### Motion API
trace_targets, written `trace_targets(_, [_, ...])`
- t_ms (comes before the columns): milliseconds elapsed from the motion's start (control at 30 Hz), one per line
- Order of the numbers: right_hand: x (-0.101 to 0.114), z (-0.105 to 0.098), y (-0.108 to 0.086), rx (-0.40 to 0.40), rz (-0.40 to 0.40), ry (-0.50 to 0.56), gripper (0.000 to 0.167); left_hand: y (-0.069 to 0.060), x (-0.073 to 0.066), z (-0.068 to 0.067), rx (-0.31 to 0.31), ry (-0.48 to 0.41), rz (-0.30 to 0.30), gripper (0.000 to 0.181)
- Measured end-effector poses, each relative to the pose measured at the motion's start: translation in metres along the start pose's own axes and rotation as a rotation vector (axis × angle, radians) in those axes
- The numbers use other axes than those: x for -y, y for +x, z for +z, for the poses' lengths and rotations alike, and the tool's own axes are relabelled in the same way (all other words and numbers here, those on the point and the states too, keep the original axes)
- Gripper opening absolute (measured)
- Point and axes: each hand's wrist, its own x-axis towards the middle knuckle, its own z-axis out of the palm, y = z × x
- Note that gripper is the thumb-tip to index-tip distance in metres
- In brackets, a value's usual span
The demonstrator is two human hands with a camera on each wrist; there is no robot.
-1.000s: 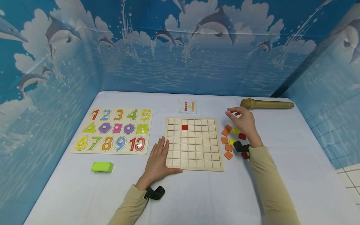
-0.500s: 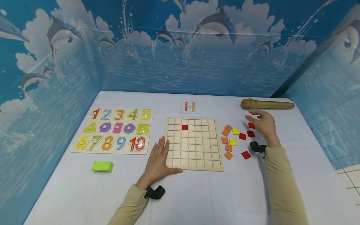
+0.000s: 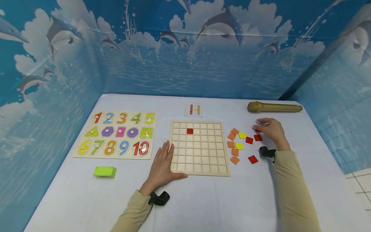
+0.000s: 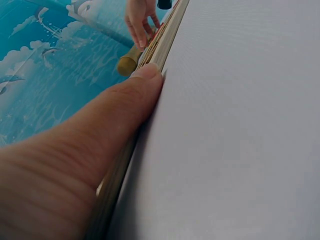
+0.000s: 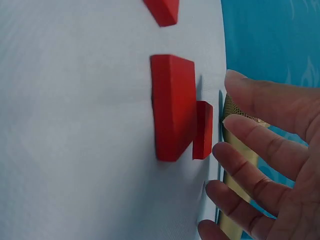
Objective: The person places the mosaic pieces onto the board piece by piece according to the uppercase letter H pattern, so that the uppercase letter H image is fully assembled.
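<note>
My left hand (image 3: 163, 166) rests with spread, straight fingers along the left side and lower left corner of a wooden grid board (image 3: 200, 148); its thumb (image 4: 125, 100) touches the board's edge in the left wrist view. One red square (image 3: 189, 131) lies in a cell near the board's top. At the right, my right hand (image 3: 271, 130) hovers over a red tile (image 3: 258, 130), partly covering it. In the right wrist view the fingers of the right hand (image 5: 270, 160) are apart and hold nothing, beside a red tile (image 5: 202, 130). Another red tile (image 5: 174, 107) lies nearer the camera.
Orange tiles (image 3: 231, 144), yellow tiles (image 3: 239, 146) and more red tiles (image 3: 253, 159) lie right of the board. A patterned card (image 3: 193, 110) is behind it. A number puzzle (image 3: 116, 135) and green block (image 3: 105, 172) are at left, a gold microphone-shaped object (image 3: 275, 107) at back right.
My right hand has moved right, from beside the board to the red tiles, uncovering tiles it had hidden, and has lowered slightly toward the farthest one. My left hand has stayed in place.
</note>
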Motion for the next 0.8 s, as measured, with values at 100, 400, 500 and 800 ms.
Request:
trace_targets(100, [-0.001, 0.0, 0.0, 0.017, -0.019, -0.039, 0.057, 0.0, 0.001, 0.0, 0.006, 0.003, -0.003, 0.123])
trace_targets(400, [-0.001, -0.003, -0.009, 0.049, -0.057, -0.107, 0.053, 0.0, 0.0, 0.0, 0.01, -0.005, -0.003, 0.123])
trace_targets(500, [-0.002, -0.004, -0.011, 0.066, -0.055, -0.117, 0.054, 0.0, 0.0, 0.0, 0.01, 0.0, 0.0, 0.123])
trace_targets(800, [-0.005, -0.005, -0.016, 0.08, -0.082, -0.136, 0.055, 0.0, 0.001, 0.0, 0.02, 0.004, -0.012, 0.123])
